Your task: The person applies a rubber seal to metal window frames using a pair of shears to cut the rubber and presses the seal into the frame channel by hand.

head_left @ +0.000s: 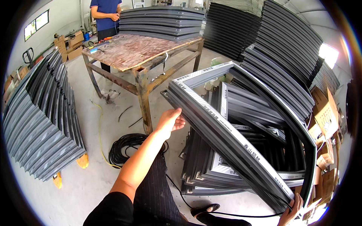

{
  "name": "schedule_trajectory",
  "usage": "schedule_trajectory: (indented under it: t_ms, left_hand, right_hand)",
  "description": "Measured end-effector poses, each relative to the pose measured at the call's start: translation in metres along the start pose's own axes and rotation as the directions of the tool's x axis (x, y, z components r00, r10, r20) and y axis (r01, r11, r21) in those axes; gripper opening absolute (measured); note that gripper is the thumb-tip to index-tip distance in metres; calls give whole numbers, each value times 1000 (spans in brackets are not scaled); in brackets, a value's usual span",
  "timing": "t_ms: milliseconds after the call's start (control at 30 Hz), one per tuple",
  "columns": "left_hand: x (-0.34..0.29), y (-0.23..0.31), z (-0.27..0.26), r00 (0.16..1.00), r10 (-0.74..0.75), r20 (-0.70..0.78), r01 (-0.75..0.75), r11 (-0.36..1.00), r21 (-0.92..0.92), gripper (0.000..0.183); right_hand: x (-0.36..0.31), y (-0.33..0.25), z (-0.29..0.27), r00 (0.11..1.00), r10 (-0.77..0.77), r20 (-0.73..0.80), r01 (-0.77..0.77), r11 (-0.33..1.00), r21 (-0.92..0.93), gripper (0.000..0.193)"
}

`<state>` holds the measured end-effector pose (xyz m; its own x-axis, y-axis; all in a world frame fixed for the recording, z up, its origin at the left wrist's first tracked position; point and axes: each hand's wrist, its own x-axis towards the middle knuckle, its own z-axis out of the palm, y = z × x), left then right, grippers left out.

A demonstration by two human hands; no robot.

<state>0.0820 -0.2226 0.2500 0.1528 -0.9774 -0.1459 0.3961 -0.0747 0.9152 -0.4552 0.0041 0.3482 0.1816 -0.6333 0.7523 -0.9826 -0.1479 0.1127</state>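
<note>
A grey metal window frame [226, 126] with printed white protective film lies tilted over a stack of similar frames [203, 169] on my right. At its near corner, my right hand [294, 209] is closed on the frame, fingers on the edge. My left hand [170, 122] is at the frame's left edge, near its far corner. Its fingers are loosely bent and apart from the thumb, not wrapped around the frame; whether they touch it is hard to tell. A black cable [245, 216] runs along the floor up to near my right hand.
A rusty-legged worktable [132, 49] ahead bears frames [162, 22] and tools; a person [105, 17] stands behind it. Stacked frames [41, 120] rise at left, more [290, 41] at back right. Coiled cable [124, 147] lies near my leg. Cardboard boxes [325, 113] line the right.
</note>
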Motion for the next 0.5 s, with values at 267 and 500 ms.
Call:
schedule_trajectory:
  t_ms: [267,500]
  left_hand:
    - [-19,-21,31,996,-10,88,13,999,-35,43]
    - [-43,-34,55,986,-56,157,63,997,-44,44]
  right_hand:
    - [-25,17,10,971,197,133,-199,980,0,31]
    - [-35,26,21,973,210,99,-213,977,17,32]
